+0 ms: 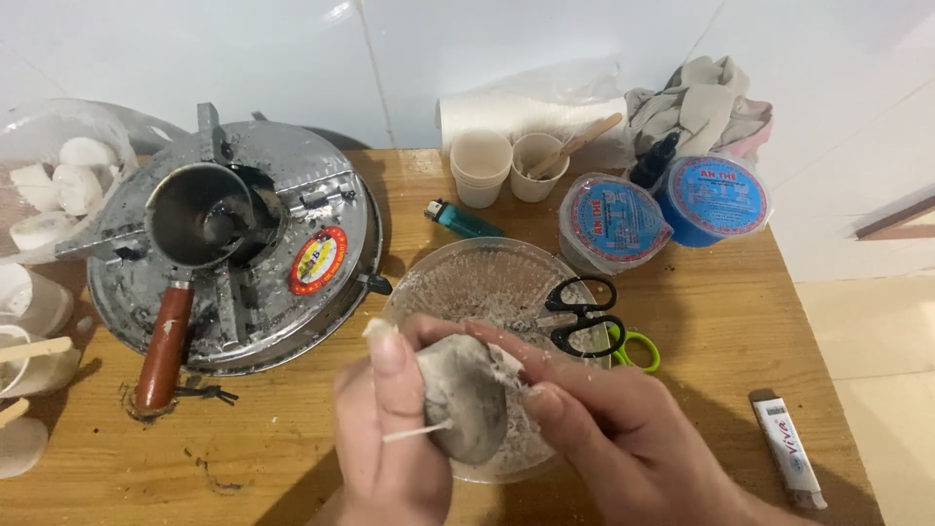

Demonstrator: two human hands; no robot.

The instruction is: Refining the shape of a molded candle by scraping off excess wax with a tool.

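Observation:
My left hand grips a rounded greyish-white wax lump with a thin white wick sticking out of it. My right hand holds the same lump from the right, fingertips pressed on its top edge. Both hands hover over a clear glass plate dusted with white wax crumbs. Black-handled scissors lie on the plate's right rim.
A round metal stove carries a small metal pot with a brown wooden handle at the left. Behind stand two paper cups, a green lighter, two lidded tubs, a paper roll and cloth. Another lighter lies at the right.

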